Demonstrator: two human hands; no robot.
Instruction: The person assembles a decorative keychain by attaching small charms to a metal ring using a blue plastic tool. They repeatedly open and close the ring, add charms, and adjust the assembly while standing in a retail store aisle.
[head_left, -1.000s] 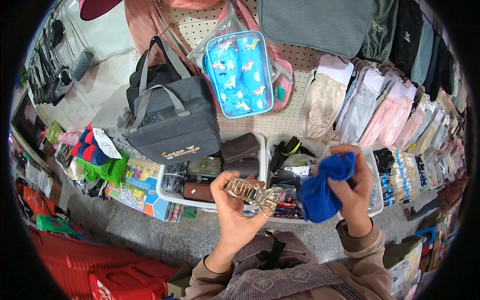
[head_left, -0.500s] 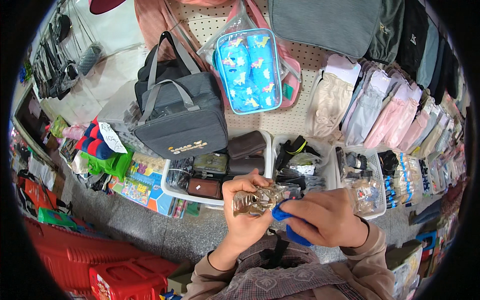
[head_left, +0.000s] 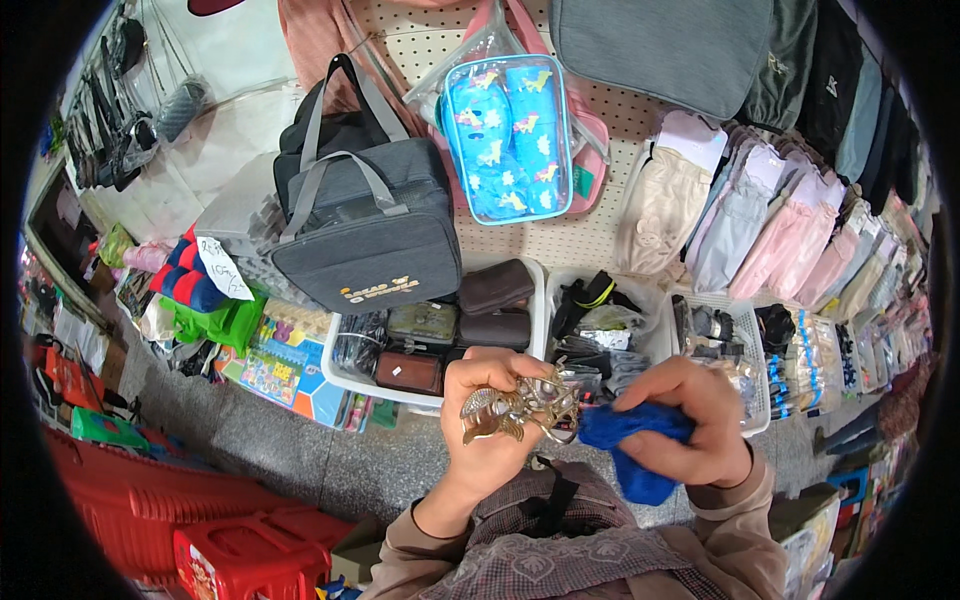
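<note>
My left hand [head_left: 487, 425] is closed round a shiny gold-coloured metal ornament [head_left: 500, 412], with wing-like ridged shapes on one side and curved loops toward my right hand. Its exact kind is not plain. In my right hand [head_left: 700, 415], bent fingers and thumb grip a crumpled blue cloth [head_left: 650, 440], part of which hangs below the fingers. The cloth's left end reaches the loops of the ornament; whether it touches them I cannot tell. Both hands are held up in front of my body, above the floor.
Beyond my hands stands a white basket of wallets [head_left: 420, 398], with bins of packaged goods [head_left: 715, 340] to its right. Above it rests a dark grey bag [head_left: 370, 240]. Folded garments [head_left: 760, 220] hang at right; red plastic boxes [head_left: 250, 555] stand at lower left.
My right hand has moved right and opened its grip wider, so more of the blue cloth shows. The ornament has turned in my left hand, and its loops now show.
</note>
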